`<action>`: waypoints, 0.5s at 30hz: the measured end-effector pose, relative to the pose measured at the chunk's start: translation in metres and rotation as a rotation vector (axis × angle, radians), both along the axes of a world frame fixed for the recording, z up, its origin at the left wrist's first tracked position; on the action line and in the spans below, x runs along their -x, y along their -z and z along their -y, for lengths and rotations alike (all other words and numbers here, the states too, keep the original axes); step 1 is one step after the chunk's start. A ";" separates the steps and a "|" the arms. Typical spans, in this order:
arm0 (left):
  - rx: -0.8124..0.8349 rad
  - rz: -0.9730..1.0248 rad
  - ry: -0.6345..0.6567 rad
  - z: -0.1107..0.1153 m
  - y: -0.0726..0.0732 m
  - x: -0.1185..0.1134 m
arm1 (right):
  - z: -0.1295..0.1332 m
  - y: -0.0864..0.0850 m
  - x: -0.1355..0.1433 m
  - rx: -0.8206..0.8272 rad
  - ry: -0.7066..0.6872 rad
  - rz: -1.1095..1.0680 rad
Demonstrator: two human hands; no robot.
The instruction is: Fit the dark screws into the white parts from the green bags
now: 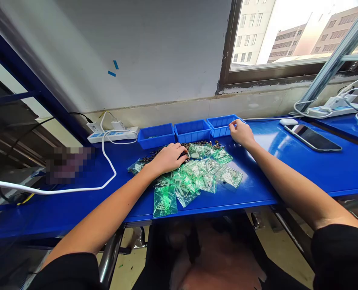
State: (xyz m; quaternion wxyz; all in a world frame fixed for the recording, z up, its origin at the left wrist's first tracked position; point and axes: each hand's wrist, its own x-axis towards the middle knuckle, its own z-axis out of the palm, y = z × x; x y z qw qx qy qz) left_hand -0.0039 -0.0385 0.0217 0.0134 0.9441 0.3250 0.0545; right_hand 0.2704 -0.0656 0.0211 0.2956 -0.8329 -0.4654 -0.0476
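Note:
My left hand (168, 158) lies over a heap of small dark metal-looking parts (194, 146) and the edge of the bags in front of it. Its fingers are slightly bent, with the thumb apart, and nothing shows in them. Several clear bags with green print (182, 183) lie in a pile, with small pale pieces inside. At the right blue bin (219, 121), my right hand (242, 133) is at the front right corner, fingers curled together over the rim. Whatever is between those fingertips is too small to make out.
A middle blue bin (192, 129) and a left blue bin (156, 137) stand in line along the wall. A phone (313, 137) lies at right on the blue table (266, 185). A power strip (112, 135) and a white cable (108, 181) are at left.

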 end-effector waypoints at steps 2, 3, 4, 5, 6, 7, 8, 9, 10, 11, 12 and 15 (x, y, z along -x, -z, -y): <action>-0.013 -0.005 -0.021 0.001 -0.001 -0.001 | 0.001 0.000 0.002 0.006 -0.009 -0.003; -0.019 -0.008 -0.034 0.001 -0.002 -0.001 | 0.001 0.000 0.004 -0.001 -0.010 -0.005; -0.024 -0.009 -0.047 0.002 -0.002 -0.001 | 0.001 0.000 0.006 -0.016 -0.011 -0.007; -0.026 -0.008 -0.059 0.002 -0.003 -0.002 | 0.002 -0.001 0.008 -0.038 -0.013 -0.009; -0.025 -0.005 -0.069 0.002 -0.003 -0.002 | 0.003 -0.001 0.012 -0.066 -0.018 -0.009; -0.020 -0.002 -0.077 0.001 -0.003 -0.002 | 0.003 -0.002 0.016 -0.095 -0.030 -0.008; -0.014 0.001 -0.083 0.001 -0.002 -0.002 | 0.004 -0.003 0.020 -0.121 -0.054 -0.005; -0.007 0.005 -0.086 0.000 -0.002 -0.002 | 0.006 -0.003 0.025 -0.141 -0.091 0.000; -0.002 0.010 -0.084 -0.001 -0.001 -0.001 | 0.007 -0.004 0.031 -0.153 -0.140 0.007; 0.000 0.016 -0.077 -0.002 0.000 -0.001 | 0.008 -0.003 0.037 -0.156 -0.203 0.019; 0.000 0.026 -0.065 -0.003 0.001 -0.001 | 0.010 -0.003 0.044 -0.143 -0.278 0.033; -0.005 0.048 -0.012 -0.004 0.002 0.000 | 0.016 0.001 0.065 -0.001 -0.543 0.104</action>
